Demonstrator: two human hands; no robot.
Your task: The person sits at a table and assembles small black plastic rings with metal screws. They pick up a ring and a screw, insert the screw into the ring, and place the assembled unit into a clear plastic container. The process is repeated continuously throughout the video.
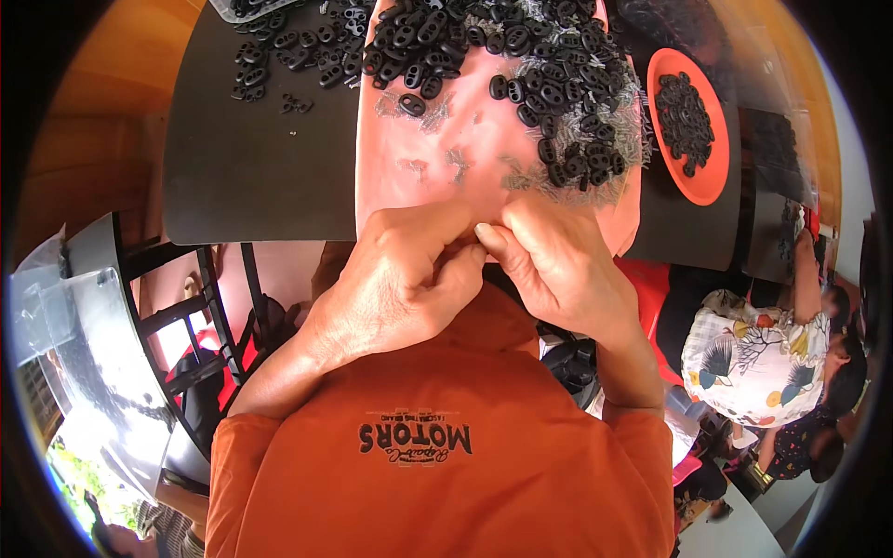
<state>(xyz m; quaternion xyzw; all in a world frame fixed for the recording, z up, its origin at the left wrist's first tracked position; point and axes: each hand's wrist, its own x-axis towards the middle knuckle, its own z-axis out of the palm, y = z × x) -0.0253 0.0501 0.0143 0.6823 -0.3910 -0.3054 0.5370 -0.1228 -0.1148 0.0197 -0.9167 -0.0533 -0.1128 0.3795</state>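
My left hand and my right hand meet at the near edge of a pink sheet. Both are closed, thumbs and fingertips pinched close together; whatever lies between the fingers is hidden. Beyond them, black oval plastic cord-lock pieces with two holes each are heaped on the sheet. Small thin metal springs lie scattered among and beside the heap, mostly to the right. One loose black piece rests apart, left of the middle, by a few springs.
The sheet lies on a dark table. More black parts are spread at the far left, by a clear container. An orange bowl of smaller black parts stands right. A black-framed chair is left; another person sits right.
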